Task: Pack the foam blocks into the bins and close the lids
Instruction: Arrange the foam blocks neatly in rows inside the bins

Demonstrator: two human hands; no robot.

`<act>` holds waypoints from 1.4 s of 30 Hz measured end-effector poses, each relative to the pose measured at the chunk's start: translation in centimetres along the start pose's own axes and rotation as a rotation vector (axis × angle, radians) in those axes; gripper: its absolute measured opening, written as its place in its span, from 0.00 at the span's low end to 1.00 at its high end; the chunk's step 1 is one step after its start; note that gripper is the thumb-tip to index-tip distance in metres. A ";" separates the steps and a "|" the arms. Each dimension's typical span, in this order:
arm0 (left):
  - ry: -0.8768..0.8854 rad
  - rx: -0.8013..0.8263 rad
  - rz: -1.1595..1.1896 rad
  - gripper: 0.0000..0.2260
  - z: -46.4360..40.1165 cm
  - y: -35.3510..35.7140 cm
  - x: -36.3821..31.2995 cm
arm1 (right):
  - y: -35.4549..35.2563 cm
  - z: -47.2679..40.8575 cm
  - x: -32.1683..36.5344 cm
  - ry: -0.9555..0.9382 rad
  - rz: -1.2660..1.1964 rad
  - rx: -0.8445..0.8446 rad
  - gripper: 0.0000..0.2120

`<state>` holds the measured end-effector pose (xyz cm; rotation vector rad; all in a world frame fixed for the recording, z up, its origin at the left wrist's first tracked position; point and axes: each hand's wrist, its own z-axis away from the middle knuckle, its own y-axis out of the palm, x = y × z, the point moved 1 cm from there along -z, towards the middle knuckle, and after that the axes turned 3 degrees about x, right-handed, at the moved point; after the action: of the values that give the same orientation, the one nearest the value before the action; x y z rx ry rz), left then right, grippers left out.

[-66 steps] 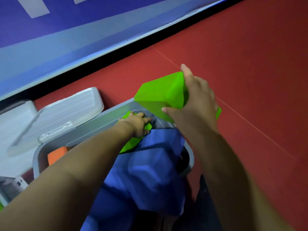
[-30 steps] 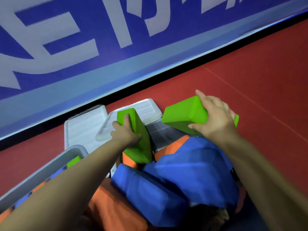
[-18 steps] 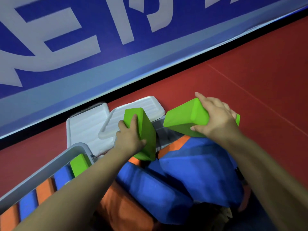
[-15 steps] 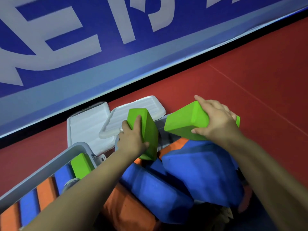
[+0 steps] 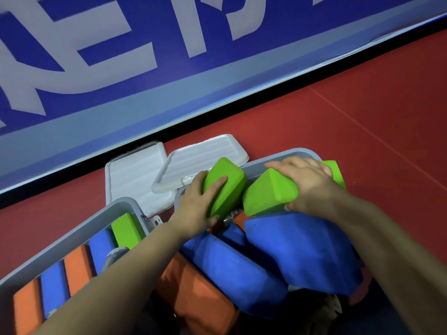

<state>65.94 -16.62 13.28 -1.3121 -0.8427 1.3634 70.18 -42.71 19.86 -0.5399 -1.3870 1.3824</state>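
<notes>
— Starting at the left bin: orange, blue and green blocks stand in a row inside, its lid open on the floor behind

— And the middle?

— The left hand clamps one green block, fingers curled over its face; the right hand lies on another green block, fingers together. Both sit at the right bin, over piled blue blocks

— So, packing. Next?

— Probably pressing both down flat; the heap looks too high for the lid

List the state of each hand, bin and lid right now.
left hand: gripping a green block
right hand: gripping another green block
left bin: open, blocks standing in a row
right bin: open, overfilled
two lids: flipped back, open
</notes>
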 end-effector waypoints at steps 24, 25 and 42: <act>-0.647 0.276 -0.012 0.56 -3.3 0.1 -1.2 | -0.2 0.2 -0.7 0.051 -0.031 -0.050 0.47; -0.643 0.283 -0.022 0.55 -3.5 0.1 -1.6 | -0.1 0.1 -0.7 0.064 -0.030 -0.060 0.47; -0.627 0.378 0.053 0.52 -6.9 3.2 -2.7 | 0.1 -0.5 -1.9 0.219 -0.147 -0.259 0.47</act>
<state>71.74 -21.02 9.84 -0.6162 -0.8991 1.9080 71.22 -44.15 18.96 -0.7209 -1.4038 1.0006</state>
